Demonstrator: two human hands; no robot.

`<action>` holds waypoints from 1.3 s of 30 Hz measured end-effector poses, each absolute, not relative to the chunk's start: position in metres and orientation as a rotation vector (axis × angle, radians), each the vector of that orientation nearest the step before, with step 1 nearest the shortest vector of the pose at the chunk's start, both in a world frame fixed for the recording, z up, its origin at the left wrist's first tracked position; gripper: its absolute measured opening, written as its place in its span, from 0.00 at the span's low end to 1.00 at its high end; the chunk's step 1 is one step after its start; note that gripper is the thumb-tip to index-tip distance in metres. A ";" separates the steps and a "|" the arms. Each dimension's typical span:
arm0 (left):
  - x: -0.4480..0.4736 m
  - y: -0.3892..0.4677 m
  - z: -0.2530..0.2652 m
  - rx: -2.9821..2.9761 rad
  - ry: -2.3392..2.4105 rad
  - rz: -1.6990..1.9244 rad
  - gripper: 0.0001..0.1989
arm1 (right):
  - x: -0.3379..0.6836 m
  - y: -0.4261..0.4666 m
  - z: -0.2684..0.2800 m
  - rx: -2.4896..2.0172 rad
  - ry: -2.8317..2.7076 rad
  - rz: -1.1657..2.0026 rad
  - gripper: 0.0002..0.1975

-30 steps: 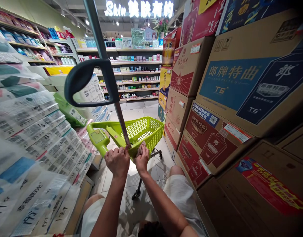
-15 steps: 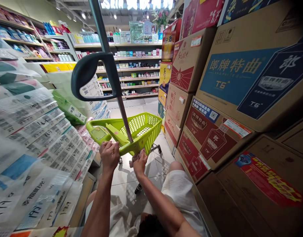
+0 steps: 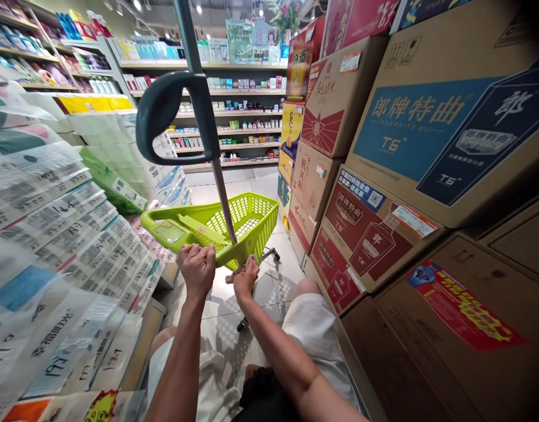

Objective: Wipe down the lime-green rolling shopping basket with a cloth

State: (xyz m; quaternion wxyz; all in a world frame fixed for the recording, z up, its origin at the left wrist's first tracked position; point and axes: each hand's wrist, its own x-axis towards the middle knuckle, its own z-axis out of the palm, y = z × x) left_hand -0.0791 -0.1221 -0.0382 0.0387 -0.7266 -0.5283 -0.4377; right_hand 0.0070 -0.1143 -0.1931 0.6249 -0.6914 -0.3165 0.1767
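Note:
A lime-green shopping cart (image 3: 251,218) with a lattice basket stands in front of me, its near side toward my body. From it rises a metal pole (image 3: 223,196) bearing a dark grey loop handle (image 3: 210,120). My left hand (image 3: 196,266) is closed over the cart's green near rim. Lower and to the right, my right hand (image 3: 245,278) is closed at the cart's underside, below the basket corner; its fingertips are partly hidden. A small greyish-brown patch shows beside those fingers, too unclear to name. The basket's visible floor shows no goods.
Stacked cartons (image 3: 427,117) line the right side closely. Plastic-wrapped paper packs (image 3: 53,199) are piled on the left. Shelves of small boxed goods (image 3: 247,88) stand across the far end. Pale floor tiles (image 3: 251,176) run beyond the cart, and a cart wheel (image 3: 275,256) shows at right.
The cart has shifted slightly left in view, while its loop handle has moved a little right and up. Both hands keep their hold on it. The surroundings appear a bit higher.

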 end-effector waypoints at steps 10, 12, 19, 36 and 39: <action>-0.081 -0.135 -0.041 -2.166 -1.624 -1.321 0.20 | 0.022 -0.136 -0.137 -1.414 -1.189 0.118 0.39; -0.083 -0.135 -0.041 -2.157 -1.613 -1.335 0.20 | 0.047 -0.122 -0.121 -1.423 -1.316 0.150 0.38; -0.087 -0.137 -0.045 -2.081 -1.562 -1.358 0.19 | 0.104 -0.079 -0.080 -1.626 -1.546 0.465 0.29; -0.090 -0.146 -0.048 -1.982 -1.580 -1.331 0.18 | 0.096 -0.087 0.021 -0.759 -1.186 1.496 0.25; -0.086 -0.147 -0.048 -1.958 -1.569 -1.338 0.18 | 0.098 -0.081 0.010 -0.894 -1.356 1.594 0.21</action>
